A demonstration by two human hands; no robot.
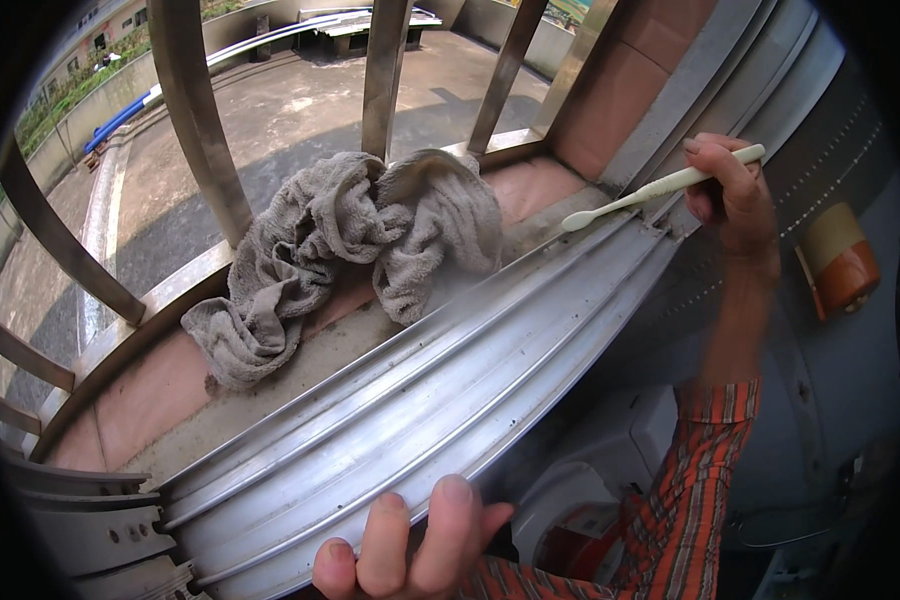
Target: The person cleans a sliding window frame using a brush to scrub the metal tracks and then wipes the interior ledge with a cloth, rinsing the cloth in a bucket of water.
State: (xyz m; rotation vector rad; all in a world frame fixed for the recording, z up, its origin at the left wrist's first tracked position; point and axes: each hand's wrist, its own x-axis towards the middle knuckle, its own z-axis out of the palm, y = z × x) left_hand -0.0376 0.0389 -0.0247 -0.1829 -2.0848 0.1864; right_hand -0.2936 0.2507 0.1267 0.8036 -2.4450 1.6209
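My right hand (735, 187) grips a pale toothbrush (667, 184) by its handle, at the far right corner of an aluminium sliding-window track (390, 420). The brush head lies at the track's outer edge; its bristles are hidden. My left hand (412, 540) rests its fingertips at the inner edge of the track, low in the view, with no object seen in it. Dark specks of dirt dot the metal channels. A crumpled grey towel (300, 255) lies on the sill beyond the track, against the metal bars.
Metal window bars (195, 127) stand beyond the pink-tiled sill (150, 382), with a concrete terrace outside. The aluminium side frame (750, 97) rises at the right. Beaded chains (825, 180) hang near an orange-and-tan object (840, 259). A white toilet (577, 480) stands below, inside.
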